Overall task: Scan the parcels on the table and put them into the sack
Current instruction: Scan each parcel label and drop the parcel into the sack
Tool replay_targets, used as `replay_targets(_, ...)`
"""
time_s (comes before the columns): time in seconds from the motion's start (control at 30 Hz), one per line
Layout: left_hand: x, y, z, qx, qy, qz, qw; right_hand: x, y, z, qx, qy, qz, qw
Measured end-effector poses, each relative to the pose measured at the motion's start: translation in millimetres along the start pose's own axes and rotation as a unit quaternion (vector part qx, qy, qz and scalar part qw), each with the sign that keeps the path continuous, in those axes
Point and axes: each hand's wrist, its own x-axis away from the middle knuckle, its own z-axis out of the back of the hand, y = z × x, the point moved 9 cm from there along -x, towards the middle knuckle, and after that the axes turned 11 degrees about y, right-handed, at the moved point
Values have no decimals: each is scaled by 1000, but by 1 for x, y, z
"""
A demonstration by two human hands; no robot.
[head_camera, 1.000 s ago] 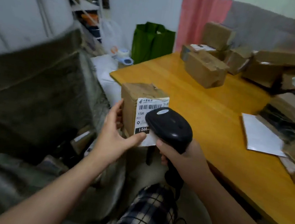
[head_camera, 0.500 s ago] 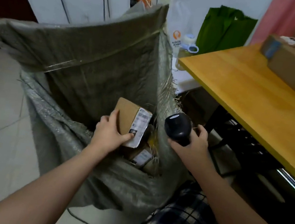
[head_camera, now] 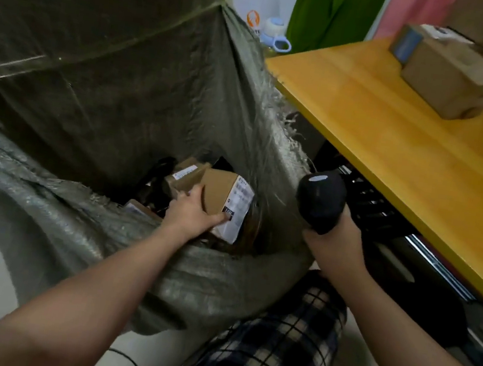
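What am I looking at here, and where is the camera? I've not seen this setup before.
No machine here: a person works with bare hands, and the single camera sits on their head, looking forward and down. The left hand grips a small cardboard parcel with a white label, inside the mouth of a big grey-green sack that holds other parcels. The right hand grips a black scanner. On the yellow table at right lie more boxes.

labelled brown parcel (head_camera: 219, 197) tilted, seemingly inside sack (head_camera: 100, 76)
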Motion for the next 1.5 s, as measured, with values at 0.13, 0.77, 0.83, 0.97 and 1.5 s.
replay_targets(0.13,4,14,-16,-58,-45,-5,997,1,-3,-1,-23,-3,-2,1000)
replay_targets(0.77,127,273,79,106,95,-400,905,19,-3,185,-124,185,26,975)
replay_targets(0.83,146,307,57,112,60,-433,892,27,13,223,-127,223,9,966)
replay_targets(0.97,183,377,11,107,9,-491,865,45,57,293,-121,294,-37,947)
replay_targets(1.5,282,582,-74,85,-29,-538,838,80,125,438,-147,487,-136,850)
